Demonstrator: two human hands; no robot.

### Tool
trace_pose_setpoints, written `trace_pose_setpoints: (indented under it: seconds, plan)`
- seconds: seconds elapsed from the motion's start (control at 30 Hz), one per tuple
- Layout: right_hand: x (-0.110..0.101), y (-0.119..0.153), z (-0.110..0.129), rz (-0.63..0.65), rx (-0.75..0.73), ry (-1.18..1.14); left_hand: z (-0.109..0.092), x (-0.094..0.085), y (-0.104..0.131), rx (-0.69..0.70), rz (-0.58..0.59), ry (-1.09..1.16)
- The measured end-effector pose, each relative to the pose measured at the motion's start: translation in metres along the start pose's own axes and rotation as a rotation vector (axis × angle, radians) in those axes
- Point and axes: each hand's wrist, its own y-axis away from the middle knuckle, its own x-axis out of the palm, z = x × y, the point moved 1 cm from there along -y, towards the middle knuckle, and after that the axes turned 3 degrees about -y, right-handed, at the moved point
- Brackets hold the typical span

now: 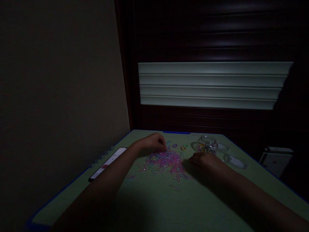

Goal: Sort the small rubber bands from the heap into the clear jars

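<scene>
A loose heap of small rubber bands (166, 161), mostly pink and purple, lies on the light-green table. At its far left edge is my left hand (154, 142), fingers curled in a pinch just above the bands. What they pinch, if anything, is too small and dark to see. My right hand (205, 161) is low over the table at the heap's right side, its fingers bent and pressed together. Its fingertips are in shadow, so any band in them is hidden. Behind my right hand stands a clear jar (207, 143) with some coloured bands inside.
A lit phone (109, 161) lies left of my left forearm. Small coloured bands (184, 148) sit beyond the heap. Clear round lids (238, 162) lie by the jar. The table (154, 199) has a blue rim, with a wall at left and a dark slatted panel behind.
</scene>
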Motion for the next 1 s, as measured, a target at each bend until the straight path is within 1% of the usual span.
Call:
trace_pose_setpoints:
  seconds: [0.17,0.27,0.33,0.4,0.47,0.5,0.6,0.67,0.73,0.8,0.87,1.0]
  plan:
    - [-0.003,0.001,0.002,-0.046,0.015,-0.005,-0.008,0.002,0.000,0.033,-0.027,0.047]
    - [-0.006,0.000,0.003,-0.103,0.063,-0.020,-0.019,0.007,-0.001,0.069,-0.045,0.052]
    - [-0.007,-0.001,0.002,-0.150,0.095,-0.028,-0.027,0.013,-0.003,0.096,-0.059,0.050]
    - [-0.007,-0.002,0.000,-0.209,0.130,-0.038,-0.036,0.023,-0.006,0.143,-0.129,0.050]
    - [-0.007,-0.002,-0.002,-0.273,0.168,-0.062,-0.041,0.036,-0.009,0.167,-0.146,0.057]
    - [-0.007,-0.002,-0.003,-0.303,0.182,-0.077,-0.043,0.044,-0.012,0.207,-0.178,0.066]
    - [-0.008,-0.002,-0.005,-0.389,0.208,-0.125,-0.044,0.070,-0.017,0.302,-0.319,0.122]
    - [-0.009,-0.001,-0.007,-0.450,0.222,-0.162,-0.044,0.085,-0.019,0.330,-0.397,0.180]
    - [-0.010,-0.001,-0.010,-0.509,0.236,-0.197,-0.044,0.098,-0.019,0.323,-0.479,0.216]
    - [-0.010,-0.002,-0.011,-0.547,0.245,-0.219,-0.046,0.106,-0.017,0.277,-0.565,0.253]
    - [-0.010,-0.002,-0.012,-0.543,0.241,-0.234,-0.048,0.111,-0.015,0.248,-0.623,0.291]
    - [-0.007,-0.002,-0.011,-0.501,0.231,-0.237,-0.047,0.116,-0.012,0.266,-0.645,0.303]
